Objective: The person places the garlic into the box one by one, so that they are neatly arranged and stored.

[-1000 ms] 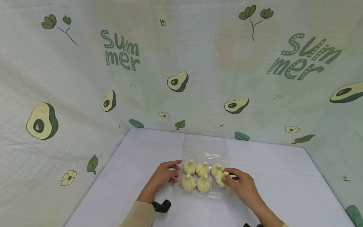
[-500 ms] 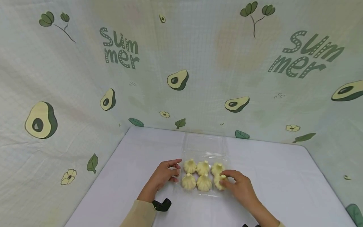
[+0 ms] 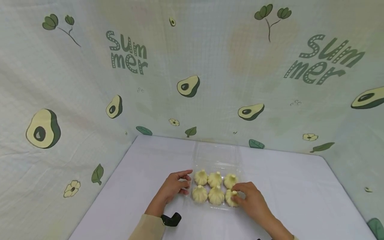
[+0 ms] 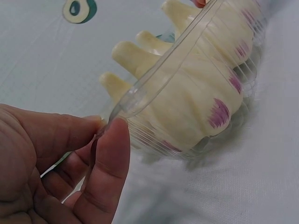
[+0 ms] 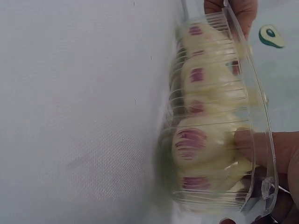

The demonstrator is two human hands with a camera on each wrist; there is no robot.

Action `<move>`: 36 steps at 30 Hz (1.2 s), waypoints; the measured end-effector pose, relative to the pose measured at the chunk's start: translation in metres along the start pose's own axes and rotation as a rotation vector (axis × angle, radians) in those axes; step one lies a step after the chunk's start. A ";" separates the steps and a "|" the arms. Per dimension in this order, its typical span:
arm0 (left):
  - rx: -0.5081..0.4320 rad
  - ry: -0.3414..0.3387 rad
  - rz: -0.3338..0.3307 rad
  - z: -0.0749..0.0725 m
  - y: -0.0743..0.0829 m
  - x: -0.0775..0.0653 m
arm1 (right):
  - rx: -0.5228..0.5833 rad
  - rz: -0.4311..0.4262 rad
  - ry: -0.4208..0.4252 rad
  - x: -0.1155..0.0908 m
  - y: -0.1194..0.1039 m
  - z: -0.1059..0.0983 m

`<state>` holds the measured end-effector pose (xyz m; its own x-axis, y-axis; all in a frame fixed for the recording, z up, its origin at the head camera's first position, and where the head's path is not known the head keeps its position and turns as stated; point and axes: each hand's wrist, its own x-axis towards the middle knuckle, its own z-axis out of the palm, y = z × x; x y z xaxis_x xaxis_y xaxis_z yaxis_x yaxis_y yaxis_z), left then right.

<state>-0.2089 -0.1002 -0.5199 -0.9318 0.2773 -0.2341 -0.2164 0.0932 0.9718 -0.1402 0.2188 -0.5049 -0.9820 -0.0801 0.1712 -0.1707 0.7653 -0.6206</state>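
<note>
In the head view, a clear plastic clamshell box (image 3: 217,207) sits on the table with several pale garlic bulbs (image 3: 216,196) in two rows, stems up. My left hand (image 3: 175,185) is at its left side; the left wrist view shows thumb and finger pinching the box's rim (image 4: 154,70). At the front right corner, my right hand (image 3: 253,201) holds a garlic bulb (image 3: 229,199) by its upper part, inside the box. Through the ribbed wall, the right wrist view shows this bulb (image 5: 191,144) with purple streaks low on its side and the thumb against it.
The box's clear lid (image 3: 216,154) lies opened backward, toward the rear cloth. A white cloth covers the table (image 3: 279,176). Hanging fabric (image 3: 216,66) printed with avocados and lettering encloses the back and sides. A black wrist device (image 3: 171,219) is strapped on the left wrist.
My right hand has brought the garlic bulb down and toward the near edge, into the front right corner of the box. The left hand has stayed at the left rim.
</note>
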 end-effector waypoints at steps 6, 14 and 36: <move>-0.001 0.006 -0.001 0.000 0.001 -0.002 | -0.011 -0.024 0.008 0.000 0.002 0.003; 0.007 0.003 -0.002 0.001 0.002 -0.001 | 0.009 -0.002 -0.031 -0.001 0.001 -0.001; 0.003 -0.007 -0.019 -0.003 0.001 0.001 | 0.500 0.224 0.058 0.025 0.020 -0.014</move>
<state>-0.2108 -0.1022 -0.5189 -0.9256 0.2822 -0.2524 -0.2330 0.1011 0.9672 -0.1674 0.2408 -0.5021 -0.9951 0.0955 0.0262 0.0102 0.3620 -0.9321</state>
